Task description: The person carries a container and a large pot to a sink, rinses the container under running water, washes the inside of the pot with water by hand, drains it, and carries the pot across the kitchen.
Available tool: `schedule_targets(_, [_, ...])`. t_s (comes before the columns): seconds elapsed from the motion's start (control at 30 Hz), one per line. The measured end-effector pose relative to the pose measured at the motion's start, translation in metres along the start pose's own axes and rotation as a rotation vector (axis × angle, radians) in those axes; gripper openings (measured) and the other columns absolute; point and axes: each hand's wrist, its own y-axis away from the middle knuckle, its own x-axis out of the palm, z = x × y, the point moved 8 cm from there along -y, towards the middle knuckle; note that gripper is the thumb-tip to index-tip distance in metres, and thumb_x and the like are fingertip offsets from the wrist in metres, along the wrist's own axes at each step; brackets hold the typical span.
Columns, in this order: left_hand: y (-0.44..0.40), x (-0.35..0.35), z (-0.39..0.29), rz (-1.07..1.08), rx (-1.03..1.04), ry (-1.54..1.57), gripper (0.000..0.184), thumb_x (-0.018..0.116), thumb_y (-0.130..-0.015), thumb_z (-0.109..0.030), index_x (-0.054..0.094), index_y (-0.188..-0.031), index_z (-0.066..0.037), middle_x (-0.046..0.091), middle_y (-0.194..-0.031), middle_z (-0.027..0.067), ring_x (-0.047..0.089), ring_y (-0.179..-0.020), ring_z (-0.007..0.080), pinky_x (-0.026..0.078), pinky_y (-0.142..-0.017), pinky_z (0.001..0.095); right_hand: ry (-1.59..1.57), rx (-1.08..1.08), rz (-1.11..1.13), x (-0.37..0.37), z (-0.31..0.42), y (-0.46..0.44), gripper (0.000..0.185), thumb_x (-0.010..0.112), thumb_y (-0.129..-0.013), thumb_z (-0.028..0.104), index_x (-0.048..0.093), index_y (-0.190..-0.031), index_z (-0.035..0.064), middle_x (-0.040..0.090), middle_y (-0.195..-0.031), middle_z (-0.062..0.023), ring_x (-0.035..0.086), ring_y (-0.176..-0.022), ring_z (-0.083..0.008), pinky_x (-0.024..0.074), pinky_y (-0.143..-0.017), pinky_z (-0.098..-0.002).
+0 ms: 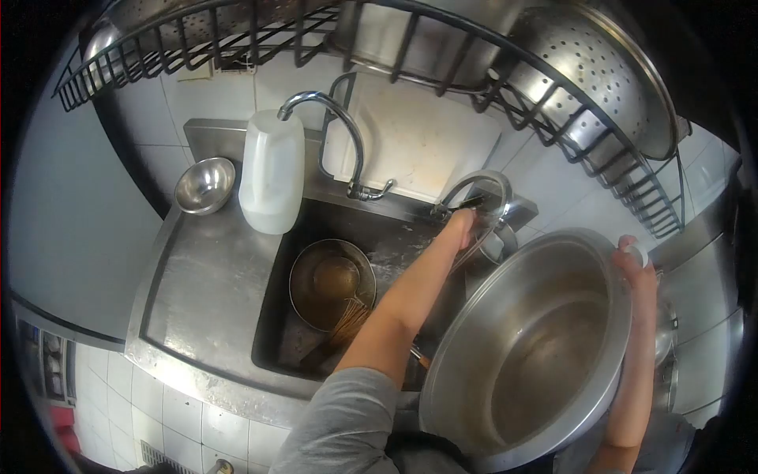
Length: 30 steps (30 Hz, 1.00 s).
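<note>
A large metal basin [545, 355] is tilted at the sink's right side. My right hand [634, 261] grips its upper right rim, with something small and white at the fingers. My left hand [466, 225] reaches to the faucet area behind the sink; its fingers are mostly hidden, and what they touch is unclear. In the dark sink [272, 316] stands a metal pot [304, 276] with brownish liquid, and a straw-like whisk [347, 324] leans beside it.
On the left counter [205, 292] are a small metal bowl [205, 186] and a white plastic jug [272, 178] under a curved tap [324, 99]. A black wire rack [442, 28] with a perforated metal colander [584, 79] hangs overhead. A board [418, 134] leans on the wall.
</note>
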Motion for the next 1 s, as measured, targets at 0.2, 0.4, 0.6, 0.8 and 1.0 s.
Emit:
schedule_targets(0.2, [0.073, -0.026, 0.009, 0.098, 0.263, -0.749, 0.040, 0.038, -0.089, -0.020, 0.045, -0.125, -0.005, 0.053, -0.119, 0.0164, 0.051, -0.106, 0.0259, 0.040, -0.087, 0.0343, 0.053, -0.031, -0.024, 0.007, 0.003, -0.002, 0.018, 0.059, -0.072, 0.011, 0.054, -0.089, 0.0103, 0.049, -0.075, 0.0029, 0.046, -0.066, -0.0058, 0.0352, -0.059, -0.0190])
schedule_targets(0.4, [0.287, -0.084, 0.122, 0.478, -0.402, -0.962, 0.057, 0.024, -0.093, -0.044, 0.042, -0.125, 0.000, 0.049, -0.120, 0.0230, 0.048, -0.110, 0.0331, 0.040, -0.089, 0.0378, 0.178, -0.036, 0.017, 0.031, 0.006, -0.009, 0.020, 0.055, -0.075, 0.015, 0.055, -0.094, 0.0080, 0.050, -0.076, 0.0013, 0.047, -0.068, -0.0091, 0.0370, -0.062, -0.0226])
schedule_targets(0.6, [0.322, -0.108, 0.150, 0.239, -0.254, -0.915, 0.055, 0.027, -0.093, -0.040, 0.048, -0.114, 0.005, 0.056, -0.103, 0.0249, 0.056, -0.092, 0.0329, 0.043, -0.080, 0.0398, 0.026, 0.054, 0.078, 0.073, 0.011, -0.006, 0.030, 0.056, -0.075, 0.009, 0.049, -0.102, -0.0034, 0.054, -0.081, -0.0068, 0.054, -0.068, -0.0141, 0.0455, -0.058, -0.0266])
schedule_targets(0.8, [0.291, -0.134, 0.186, 0.135, -0.203, -0.853, 0.043, 0.039, -0.090, -0.031, 0.055, -0.101, 0.007, 0.059, -0.086, 0.0210, 0.057, -0.073, 0.0308, 0.044, -0.072, 0.0422, -0.067, 0.046, 0.130, 0.076, -0.002, -0.021, 0.028, 0.056, -0.075, 0.008, 0.050, -0.101, -0.0027, 0.053, -0.082, -0.0070, 0.054, -0.073, -0.0163, 0.0458, -0.064, -0.0290])
schedule_targets(1.0, [0.221, -0.123, 0.277, 0.737, 0.652, -2.058, 0.016, 0.064, -0.069, -0.017, 0.066, -0.075, -0.003, 0.063, -0.080, 0.0142, 0.058, -0.072, 0.0288, 0.047, -0.065, 0.0411, -0.301, 0.042, 0.263, 0.018, -0.049, -0.063, 0.032, 0.057, -0.081, 0.014, 0.052, -0.109, -0.0002, 0.058, -0.099, -0.0090, 0.056, -0.091, -0.0194, 0.0450, -0.080, -0.0303])
